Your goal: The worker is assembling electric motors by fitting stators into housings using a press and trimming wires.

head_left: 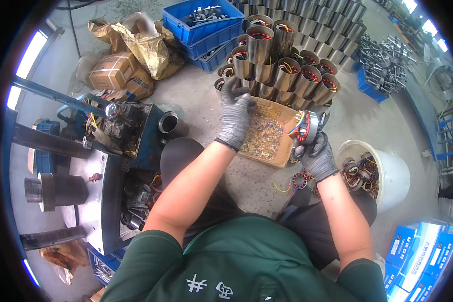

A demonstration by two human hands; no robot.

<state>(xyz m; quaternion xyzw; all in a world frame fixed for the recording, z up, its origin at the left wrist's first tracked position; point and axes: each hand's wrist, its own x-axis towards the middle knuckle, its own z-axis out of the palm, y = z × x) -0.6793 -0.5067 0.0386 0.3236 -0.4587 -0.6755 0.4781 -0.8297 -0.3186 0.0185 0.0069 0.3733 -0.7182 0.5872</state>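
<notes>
My right hand (318,157), in a grey-and-black glove, grips a motor stator (307,127), a metal ring with red windings and coloured wires. It holds the stator over the right edge of a cardboard box (282,162) of small coloured scraps. My left hand (235,115), gloved alike, is raised above the box's left side with its fingers apart and nothing visible in them. Just beyond its fingertips stand stacked steel cylinders (259,48) with wound stators inside. Another loose stator (300,180) lies on the floor below my right hand.
A white bucket (395,173) of stators stands at right. At left is a press (98,196) with thick rods, and near it a single steel cylinder (172,123). Blue crates (201,35) hold metal parts at the back; another crate (370,88) holds shafts.
</notes>
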